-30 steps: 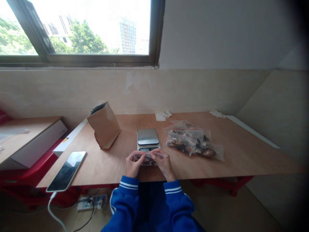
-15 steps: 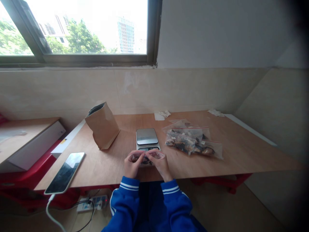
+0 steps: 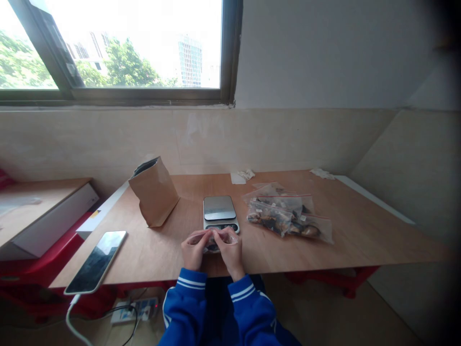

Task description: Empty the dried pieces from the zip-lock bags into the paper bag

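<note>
A clear plastic bag (image 3: 212, 248) with dark pieces inside is held at the table's front edge. My left hand (image 3: 195, 248) pinches its upper edge on the left. On the other side my right hand (image 3: 229, 247) grips the same edge, and the two thumbs almost meet in the middle. Most of the bag is hidden behind my hands. Just beyond them is a kitchen scale (image 3: 219, 208) with a bare metal plate; the bag covers part of its front panel.
Several filled zip bags (image 3: 270, 218) lie in a heap right of the scale. An open brown paper bag (image 3: 154, 194) stands to the left. A phone (image 3: 96, 262) with a charging cable lies at the left edge. Crumpled white tissue (image 3: 246, 174) is at the back.
My hands have shifted slightly left with the plastic bag, baring more of the scale's front panel. The whole view has moved a little; the other things stay in place.
</note>
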`<state>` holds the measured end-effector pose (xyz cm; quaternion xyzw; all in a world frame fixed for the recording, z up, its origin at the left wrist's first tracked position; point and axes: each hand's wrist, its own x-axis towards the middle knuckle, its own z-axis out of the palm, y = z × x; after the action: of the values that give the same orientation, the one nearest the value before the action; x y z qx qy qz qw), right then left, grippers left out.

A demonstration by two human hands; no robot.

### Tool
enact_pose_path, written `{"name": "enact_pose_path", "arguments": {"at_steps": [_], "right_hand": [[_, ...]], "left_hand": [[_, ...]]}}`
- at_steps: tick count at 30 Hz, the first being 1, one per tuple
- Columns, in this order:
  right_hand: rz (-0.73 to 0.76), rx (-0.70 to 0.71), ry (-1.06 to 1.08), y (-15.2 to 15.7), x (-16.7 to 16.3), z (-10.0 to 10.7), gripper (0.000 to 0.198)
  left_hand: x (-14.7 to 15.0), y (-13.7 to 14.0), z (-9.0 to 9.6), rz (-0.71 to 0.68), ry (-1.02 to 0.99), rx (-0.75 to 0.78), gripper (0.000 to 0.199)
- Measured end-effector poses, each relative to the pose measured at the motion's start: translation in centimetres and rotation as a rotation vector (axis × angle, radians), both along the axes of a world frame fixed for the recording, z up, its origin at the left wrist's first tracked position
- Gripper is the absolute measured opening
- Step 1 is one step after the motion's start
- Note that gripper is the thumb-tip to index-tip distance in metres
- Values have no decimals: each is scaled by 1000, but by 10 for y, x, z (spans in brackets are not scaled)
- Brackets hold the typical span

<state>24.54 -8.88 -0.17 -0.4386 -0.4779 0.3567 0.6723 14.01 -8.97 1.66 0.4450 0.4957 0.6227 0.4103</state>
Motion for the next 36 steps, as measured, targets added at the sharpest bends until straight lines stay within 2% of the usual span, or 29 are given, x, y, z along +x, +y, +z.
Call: {"name": "enact_pose_path", "arguments": {"at_steps": [4,11,20,24,27,29,31,33,34,35,36], "right_hand": [[34,-16,30,-6,-3,6,22],[2,-30,-35,-8,3,12,26],[-22,5,-107,-8,16,20,35],[-18,-40,-49,-8,20,27,34],[-57,-107,98,-6,30,36,32],[-206,-123,222,-3,48,38,38],[-463,-116,310,1,77,33,42],[-670,-126,291,6,112,20,45],[-725,-153,237,9,130,12,47],[-746,-180,147,12,147,4,49],[-788,-199,31,15,162,-2,51]], "left_hand": [[-8,3,0,81,-55,-68,31],[-13,6,-1,78,-169,-93,38],[-5,8,26,55,-396,-155,42],[-2,6,37,-36,-285,-174,50],[-6,4,41,-71,-1,-62,50],[-16,4,41,29,252,102,46],[-34,6,38,272,470,250,44],[-59,9,31,575,599,273,42],[-73,11,27,709,632,239,46],[-87,14,22,825,648,202,55],[-101,16,17,877,680,185,67]]}}
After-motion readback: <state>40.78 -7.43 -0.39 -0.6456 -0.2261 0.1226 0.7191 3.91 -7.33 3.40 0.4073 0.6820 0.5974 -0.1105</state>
